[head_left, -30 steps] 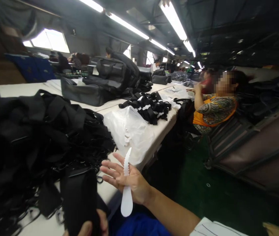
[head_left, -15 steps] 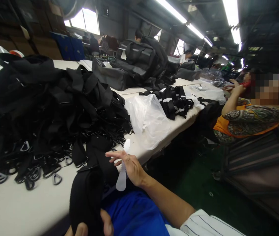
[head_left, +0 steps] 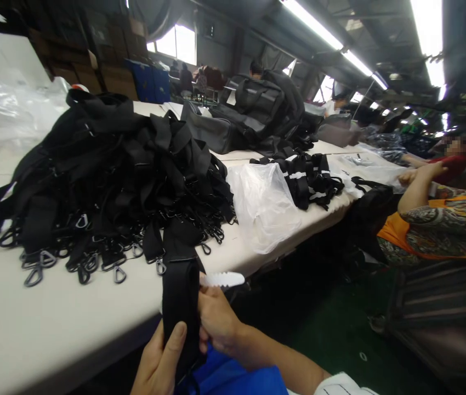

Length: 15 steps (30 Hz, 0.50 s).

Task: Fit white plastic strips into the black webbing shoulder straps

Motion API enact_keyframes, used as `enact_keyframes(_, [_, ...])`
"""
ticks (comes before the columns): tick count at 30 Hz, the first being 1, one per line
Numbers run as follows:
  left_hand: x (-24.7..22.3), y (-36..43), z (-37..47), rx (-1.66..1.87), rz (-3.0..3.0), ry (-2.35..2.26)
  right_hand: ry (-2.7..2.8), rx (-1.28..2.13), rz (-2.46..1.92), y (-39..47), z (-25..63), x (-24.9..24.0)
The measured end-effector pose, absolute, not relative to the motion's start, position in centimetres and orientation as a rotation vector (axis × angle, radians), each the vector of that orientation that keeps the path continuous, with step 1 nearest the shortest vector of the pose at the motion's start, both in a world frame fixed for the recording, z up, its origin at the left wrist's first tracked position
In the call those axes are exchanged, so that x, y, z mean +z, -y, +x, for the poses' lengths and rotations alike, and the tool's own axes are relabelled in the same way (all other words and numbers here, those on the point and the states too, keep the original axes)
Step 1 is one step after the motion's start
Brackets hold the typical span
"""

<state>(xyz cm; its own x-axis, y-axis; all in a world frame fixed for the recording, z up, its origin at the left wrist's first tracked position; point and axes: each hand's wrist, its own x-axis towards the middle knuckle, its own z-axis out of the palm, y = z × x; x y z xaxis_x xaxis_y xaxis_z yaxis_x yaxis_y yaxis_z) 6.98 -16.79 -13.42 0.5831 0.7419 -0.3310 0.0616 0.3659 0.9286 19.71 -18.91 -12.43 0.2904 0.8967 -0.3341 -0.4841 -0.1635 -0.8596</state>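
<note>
Blk strap [head_left: 180,296] under L thumb [head_left: 174,343], R fingers [head_left: 211,304] w/ wht tool [head_left: 227,279] alongside.

Our right hand [head_left: 219,318], spread and well apart from the folded black strap [head_left: 180,312] a second ago, has come in to the strap's right edge with its fingers curled. The white toothed strip [head_left: 228,280] has swung with it: then it stood roughly upright, and now it lies almost level, toothed end pointing right (its broad end is now out of sight). Our left hand [head_left: 159,362], then just fingertips at the bottom of the view, has come further in, its thumb now along the strap's front. We have also turned left, bringing a clear plastic bundle [head_left: 6,93] into view and pushing the co-worker in orange [head_left: 442,230] against the right edge.
</note>
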Motion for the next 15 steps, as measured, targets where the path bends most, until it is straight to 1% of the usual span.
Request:
enact_keyframes(2, [-13.6, 16.8, 6.9, 0.534, 1.092, -0.88, 0.464, 1.324, -1.193, 19.7, 19.3, -12.6])
enact_keyframes(8, [-14.3, 16.5, 6.3, 0.591, 0.928, -0.915, 0.56, 1.493, -1.024, 20.7, 19.6, -14.5])
enact_keyframes(12, [-15.3, 15.3, 5.1, 0.558, 0.971, -0.947, 0.585, 1.419, -0.971, 21.1, 18.8, -14.6])
enact_keyframes(15, [-15.7, 14.7, 4.3, 0.538, 1.129, -1.045, 0.669, 1.267, -1.024, 21.4, 18.3, -14.1])
